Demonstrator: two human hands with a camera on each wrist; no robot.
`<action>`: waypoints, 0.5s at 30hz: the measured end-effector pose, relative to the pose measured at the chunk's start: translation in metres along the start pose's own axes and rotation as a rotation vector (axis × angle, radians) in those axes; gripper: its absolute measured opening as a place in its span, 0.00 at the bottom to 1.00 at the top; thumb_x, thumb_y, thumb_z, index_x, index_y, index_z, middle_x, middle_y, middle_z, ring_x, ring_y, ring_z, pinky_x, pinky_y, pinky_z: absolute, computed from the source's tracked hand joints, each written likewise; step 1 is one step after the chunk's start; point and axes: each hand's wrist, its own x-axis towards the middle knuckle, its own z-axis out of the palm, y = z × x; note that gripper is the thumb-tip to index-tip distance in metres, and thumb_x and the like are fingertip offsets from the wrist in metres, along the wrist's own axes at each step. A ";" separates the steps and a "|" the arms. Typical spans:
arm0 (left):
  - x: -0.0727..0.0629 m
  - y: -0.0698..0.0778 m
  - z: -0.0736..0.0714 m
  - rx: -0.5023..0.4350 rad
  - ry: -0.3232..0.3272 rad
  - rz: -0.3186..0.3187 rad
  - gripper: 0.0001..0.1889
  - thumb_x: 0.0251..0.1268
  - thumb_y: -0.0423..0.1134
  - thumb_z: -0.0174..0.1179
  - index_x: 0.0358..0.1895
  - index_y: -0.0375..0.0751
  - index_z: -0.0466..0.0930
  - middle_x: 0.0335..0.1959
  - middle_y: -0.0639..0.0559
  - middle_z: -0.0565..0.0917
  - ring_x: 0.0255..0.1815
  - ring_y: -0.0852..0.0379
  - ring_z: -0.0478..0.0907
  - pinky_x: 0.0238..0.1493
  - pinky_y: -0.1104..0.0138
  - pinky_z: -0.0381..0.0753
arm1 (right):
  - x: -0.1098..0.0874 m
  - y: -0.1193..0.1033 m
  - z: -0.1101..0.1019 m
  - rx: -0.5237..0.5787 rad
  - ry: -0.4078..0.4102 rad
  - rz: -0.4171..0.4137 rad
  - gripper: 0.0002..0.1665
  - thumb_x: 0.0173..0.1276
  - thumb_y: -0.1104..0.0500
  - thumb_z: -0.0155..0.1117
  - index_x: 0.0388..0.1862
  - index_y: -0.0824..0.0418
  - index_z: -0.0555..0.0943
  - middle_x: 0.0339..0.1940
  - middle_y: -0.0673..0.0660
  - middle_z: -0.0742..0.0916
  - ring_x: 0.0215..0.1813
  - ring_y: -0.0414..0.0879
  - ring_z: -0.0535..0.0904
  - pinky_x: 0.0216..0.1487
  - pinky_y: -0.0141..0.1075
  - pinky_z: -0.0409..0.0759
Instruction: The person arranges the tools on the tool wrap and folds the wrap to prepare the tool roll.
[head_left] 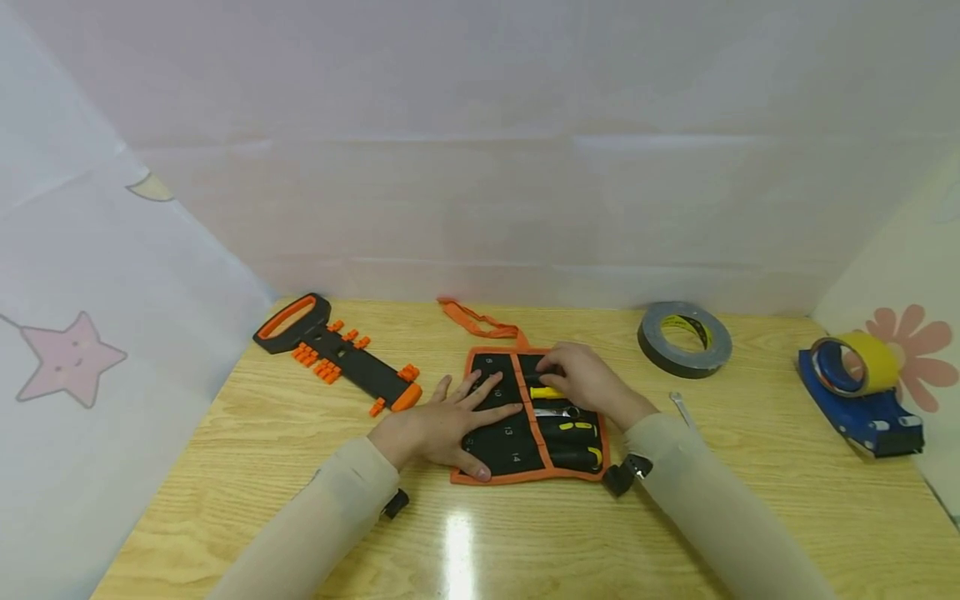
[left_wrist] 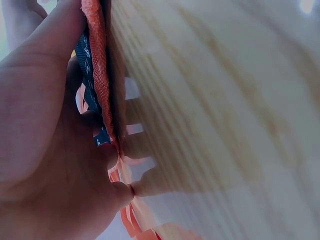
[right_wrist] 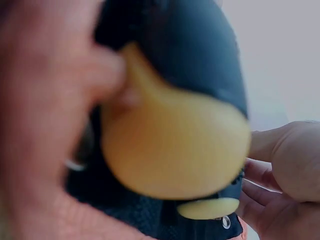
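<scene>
A black tool pouch (head_left: 501, 442) with orange trim lies unrolled on the table, numbers printed on its left half. My left hand (head_left: 448, 423) rests on that half with fingers spread. Over the top right part of the pouch is my right hand (head_left: 588, 379), its fingers bent down at the uppermost pocket; what they hold I cannot tell. Below them a yellow-ended tool (head_left: 546, 392), a silver wrench (head_left: 555, 412) and black-and-yellow handles (head_left: 577, 457) sit in the pockets. A large yellow-and-black handle end (right_wrist: 175, 145) fills the right wrist view, beside blurred fingers.
A black rack with orange clips (head_left: 360, 362) lies at the left. Toward the right are a grey tape roll (head_left: 684, 342), a loose wrench (head_left: 678, 403) near the right sleeve, and a blue tape dispenser (head_left: 855, 408). An orange strap (head_left: 480, 321) trails behind the pouch.
</scene>
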 end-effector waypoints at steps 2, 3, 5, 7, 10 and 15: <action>0.000 0.000 0.000 -0.001 -0.001 0.000 0.54 0.63 0.71 0.68 0.88 0.79 0.44 0.92 0.53 0.27 0.93 0.39 0.26 0.87 0.32 0.32 | 0.000 0.000 0.000 -0.003 -0.006 0.001 0.13 0.80 0.59 0.68 0.58 0.62 0.90 0.52 0.58 0.90 0.50 0.52 0.87 0.54 0.49 0.87; 0.001 0.000 0.000 -0.003 -0.002 0.000 0.54 0.63 0.71 0.68 0.88 0.79 0.44 0.92 0.53 0.27 0.93 0.39 0.26 0.87 0.32 0.32 | 0.000 -0.001 0.000 0.000 -0.010 0.003 0.14 0.80 0.59 0.68 0.58 0.62 0.90 0.52 0.59 0.90 0.50 0.52 0.87 0.54 0.49 0.87; 0.001 -0.001 0.000 -0.009 -0.004 0.002 0.54 0.64 0.70 0.68 0.88 0.79 0.44 0.92 0.53 0.28 0.93 0.39 0.26 0.87 0.32 0.32 | -0.001 0.000 0.000 0.008 -0.016 0.019 0.14 0.81 0.59 0.68 0.59 0.62 0.89 0.52 0.59 0.90 0.49 0.50 0.86 0.52 0.48 0.87; 0.001 0.000 0.000 -0.015 -0.003 0.005 0.54 0.64 0.70 0.68 0.88 0.78 0.44 0.92 0.53 0.28 0.93 0.39 0.26 0.87 0.32 0.32 | -0.003 0.002 -0.001 0.018 -0.018 0.032 0.15 0.81 0.58 0.67 0.60 0.62 0.89 0.52 0.59 0.90 0.47 0.49 0.86 0.51 0.47 0.87; 0.001 0.000 0.000 -0.019 -0.002 0.003 0.54 0.63 0.70 0.69 0.88 0.78 0.45 0.92 0.53 0.28 0.93 0.40 0.26 0.87 0.33 0.31 | -0.008 0.006 -0.004 0.037 -0.013 0.049 0.16 0.81 0.58 0.67 0.62 0.62 0.88 0.53 0.59 0.89 0.47 0.48 0.86 0.50 0.46 0.87; 0.001 0.000 -0.001 -0.019 -0.007 -0.002 0.54 0.63 0.70 0.69 0.88 0.78 0.45 0.92 0.54 0.28 0.93 0.40 0.26 0.87 0.33 0.31 | -0.022 0.014 -0.014 0.068 0.029 0.054 0.16 0.82 0.58 0.66 0.61 0.63 0.87 0.53 0.59 0.88 0.47 0.48 0.84 0.50 0.47 0.86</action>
